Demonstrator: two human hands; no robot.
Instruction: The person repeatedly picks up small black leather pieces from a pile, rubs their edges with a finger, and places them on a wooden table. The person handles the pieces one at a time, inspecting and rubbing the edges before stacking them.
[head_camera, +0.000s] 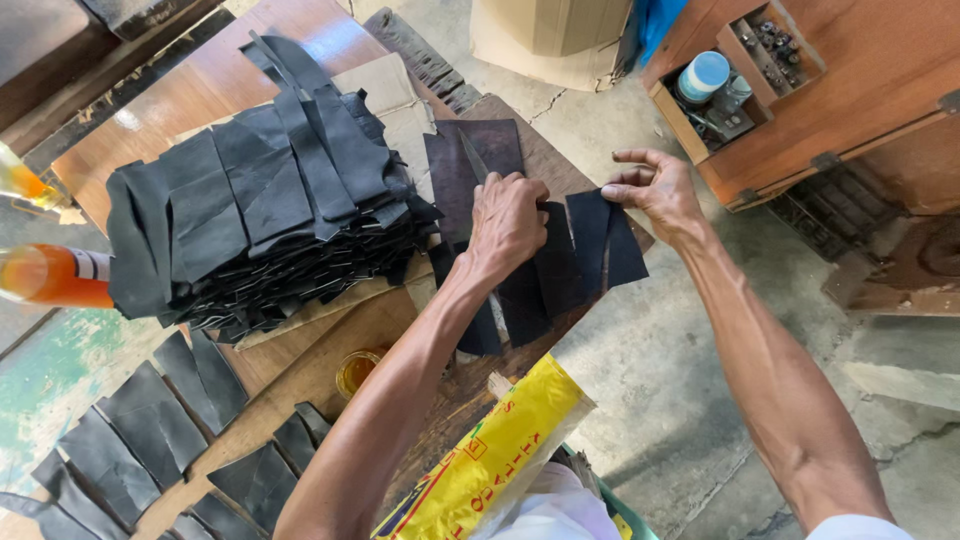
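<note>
Two hands work over a dark wooden board: my left hand (508, 222) lies knuckles-up, fingers curled and pressing down on a set of dark leather pieces (545, 275) fanned across the board (520, 150), apparently to keep them flat and stop them sliding; whether it also grips a tool beneath the palm I cannot tell. My right hand (658, 190) pinches the upper corner of the outermost piece (610, 240) between thumb and fingertips, the other fingers spread, holding that edge taut and slightly apart from its neighbours. To the left, touching the board's edge, a tall stack of black cut leather (260, 215) rests on cardboard on the brown table (215, 75), seemingly kept close so pieces can be drawn from it. Further single pieces (150, 430) lie spread one by one along the lower left, well apart from the stack. An orange bottle (55, 275) lies at the far left, and a small glass of amber liquid (357, 370) sits just below the stack. A yellow printed bag (500, 460) rests near my lap. A wooden box of small hardware (740, 75) stands on the concrete floor (660, 400) beyond my right hand.
</note>
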